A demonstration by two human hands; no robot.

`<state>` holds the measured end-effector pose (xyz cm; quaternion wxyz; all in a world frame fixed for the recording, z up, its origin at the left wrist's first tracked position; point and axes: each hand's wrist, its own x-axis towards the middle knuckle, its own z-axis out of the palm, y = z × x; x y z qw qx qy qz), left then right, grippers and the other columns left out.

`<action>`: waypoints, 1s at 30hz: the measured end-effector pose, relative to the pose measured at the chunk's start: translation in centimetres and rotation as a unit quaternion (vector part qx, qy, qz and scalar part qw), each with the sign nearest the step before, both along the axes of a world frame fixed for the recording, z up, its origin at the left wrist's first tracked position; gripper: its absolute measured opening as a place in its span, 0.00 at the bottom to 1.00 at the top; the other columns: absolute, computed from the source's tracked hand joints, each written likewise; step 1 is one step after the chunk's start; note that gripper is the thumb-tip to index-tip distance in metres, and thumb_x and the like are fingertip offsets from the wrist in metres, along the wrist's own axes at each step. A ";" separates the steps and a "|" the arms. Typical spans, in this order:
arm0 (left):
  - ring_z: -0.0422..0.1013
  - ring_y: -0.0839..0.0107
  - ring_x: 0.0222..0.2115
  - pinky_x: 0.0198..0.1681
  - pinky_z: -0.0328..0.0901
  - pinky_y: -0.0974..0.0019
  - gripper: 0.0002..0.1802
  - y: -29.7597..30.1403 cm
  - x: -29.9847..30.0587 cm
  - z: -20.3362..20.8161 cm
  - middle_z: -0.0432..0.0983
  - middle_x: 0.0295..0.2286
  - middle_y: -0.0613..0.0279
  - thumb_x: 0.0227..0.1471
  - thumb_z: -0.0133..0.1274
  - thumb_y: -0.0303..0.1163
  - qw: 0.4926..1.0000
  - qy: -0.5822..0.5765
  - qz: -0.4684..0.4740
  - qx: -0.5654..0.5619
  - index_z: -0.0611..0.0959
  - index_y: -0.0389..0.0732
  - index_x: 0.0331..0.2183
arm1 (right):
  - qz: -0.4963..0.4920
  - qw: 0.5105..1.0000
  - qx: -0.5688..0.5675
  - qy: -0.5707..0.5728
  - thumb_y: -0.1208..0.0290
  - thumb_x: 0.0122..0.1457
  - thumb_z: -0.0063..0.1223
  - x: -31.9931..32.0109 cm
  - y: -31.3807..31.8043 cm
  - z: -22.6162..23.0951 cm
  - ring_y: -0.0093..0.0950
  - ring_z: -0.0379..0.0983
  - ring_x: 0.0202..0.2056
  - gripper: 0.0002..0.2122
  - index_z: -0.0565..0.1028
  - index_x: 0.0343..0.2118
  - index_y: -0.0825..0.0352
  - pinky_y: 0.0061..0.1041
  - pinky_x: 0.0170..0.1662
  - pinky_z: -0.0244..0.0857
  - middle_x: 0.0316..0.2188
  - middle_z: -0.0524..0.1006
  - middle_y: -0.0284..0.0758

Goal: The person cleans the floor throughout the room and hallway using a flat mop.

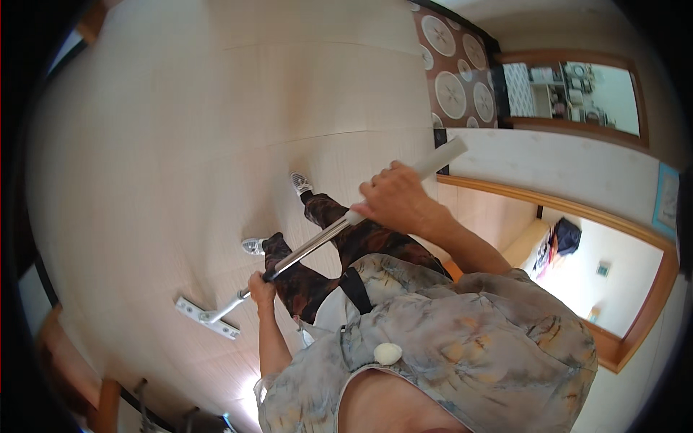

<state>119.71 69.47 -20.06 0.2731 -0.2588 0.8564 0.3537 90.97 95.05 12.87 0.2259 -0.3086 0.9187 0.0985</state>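
I hold a flat mop slantwise in front of my body. Its silver pole runs up to the right into a pale, thick grip. My right hand is wrapped round the lower part of that grip. Lower down, my left hand is closed round the pole beside a black collar. Past the left hand, a pale joint leads to the narrow, whitish mop head, a bare-looking plate with no cloth visible on it. Whether this head touches the floor I cannot tell.
Pale floor spreads ahead and to the left. A brown mat with round patterns lies at the far right, by a wood-framed opening onto shelves. Nearer on the right stands another wooden frame. Brown wooden furniture is at the lower left.
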 end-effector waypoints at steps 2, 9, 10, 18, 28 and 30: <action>0.68 0.45 0.28 0.32 0.61 0.49 0.08 0.9 -0.2 -1.1 0.71 0.23 0.46 0.40 0.55 0.31 1.000 0.001 -0.012 -0.002 0.75 0.37 0.21 | -0.008 1.000 -0.020 -0.017 0.53 0.52 0.51 -0.2 1.8 -0.7 0.33 0.73 0.24 0.16 0.73 0.21 0.63 0.31 0.37 0.60 0.18 0.74 0.35; 0.69 0.47 0.27 0.32 0.62 0.51 0.10 0.8 1.6 -3.0 0.73 0.23 0.47 0.39 0.57 0.33 0.999 -0.022 0.005 -0.042 0.75 0.37 0.21 | 0.029 0.992 -0.049 -0.116 0.55 0.48 0.54 -0.9 3.7 -2.3 0.32 0.73 0.27 0.14 0.73 0.22 0.64 0.30 0.37 0.59 0.20 0.75 0.36; 0.69 0.46 0.26 0.31 0.62 0.50 0.10 0.4 1.9 -2.7 0.72 0.22 0.46 0.38 0.58 0.32 0.999 -0.003 0.011 -0.045 0.75 0.37 0.20 | 0.033 0.990 -0.056 -0.128 0.56 0.48 0.54 -1.1 3.5 -1.9 0.31 0.72 0.27 0.14 0.73 0.22 0.63 0.31 0.37 0.59 0.20 0.75 0.36; 0.69 0.47 0.28 0.32 0.62 0.49 0.07 2.3 1.1 2.2 0.73 0.23 0.47 0.37 0.55 0.32 0.995 0.086 0.021 -0.051 0.77 0.39 0.20 | 0.039 0.996 -0.069 -0.037 0.59 0.52 0.52 0.1 3.1 5.5 0.32 0.72 0.27 0.12 0.73 0.23 0.63 0.31 0.38 0.60 0.20 0.74 0.35; 0.71 0.45 0.28 0.32 0.65 0.48 0.12 6.0 -2.6 13.7 0.74 0.23 0.46 0.36 0.58 0.38 0.995 0.099 -0.017 0.015 0.79 0.38 0.21 | -0.037 0.988 0.027 0.145 0.63 0.55 0.49 5.2 3.4 19.4 0.37 0.71 0.22 0.11 0.73 0.21 0.64 0.34 0.34 0.60 0.17 0.74 0.38; 0.71 0.44 0.28 0.33 0.66 0.49 0.14 7.0 -4.8 15.9 0.74 0.23 0.44 0.36 0.58 0.38 0.988 0.147 -0.028 0.020 0.79 0.36 0.21 | -0.039 0.977 0.085 0.194 0.65 0.56 0.47 5.1 4.7 20.5 0.39 0.70 0.23 0.10 0.74 0.25 0.65 0.36 0.34 0.61 0.18 0.74 0.41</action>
